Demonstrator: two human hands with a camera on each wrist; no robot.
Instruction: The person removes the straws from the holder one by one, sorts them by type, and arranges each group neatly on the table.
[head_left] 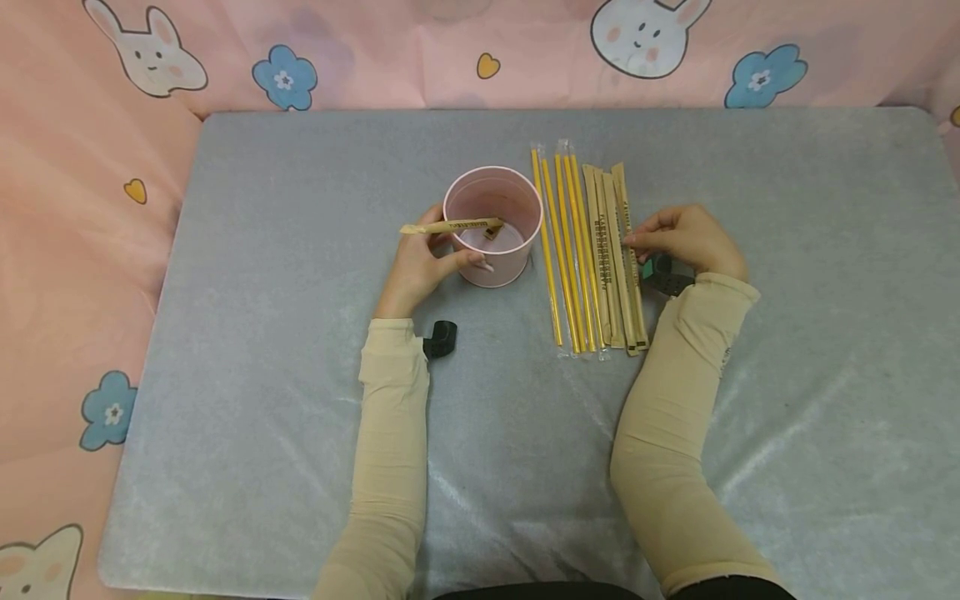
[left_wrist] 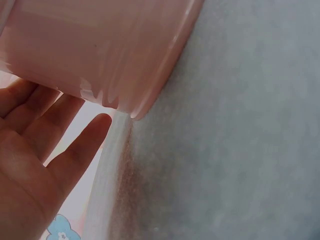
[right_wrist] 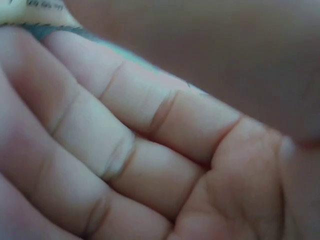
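Note:
My left hand point(head_left: 422, 265) holds a pink cup point(head_left: 501, 268) from its left side, thumb along the front and fingers behind; in the left wrist view several fingers point(left_wrist: 55, 112) lie along the cup's wall. A paper-wrapped straw point(head_left: 442, 227) leans in the cup and sticks out over the left rim. To the cup's right, my right hand point(head_left: 693, 237) pinches the outermost of several paper-wrapped straws point(head_left: 609, 258) lying side by side. Printed wrapping point(right_wrist: 37, 11) shows past the fingertips in the right wrist view, where the fingers hide most of it.
Yellow straws in clear wrapping point(head_left: 573, 250) lie in a row between the cup and the paper-wrapped ones. Everything stands on a table with a grey cloth point(head_left: 285, 333). A pink patterned curtain point(head_left: 390, 54) hangs along its back and left edges.

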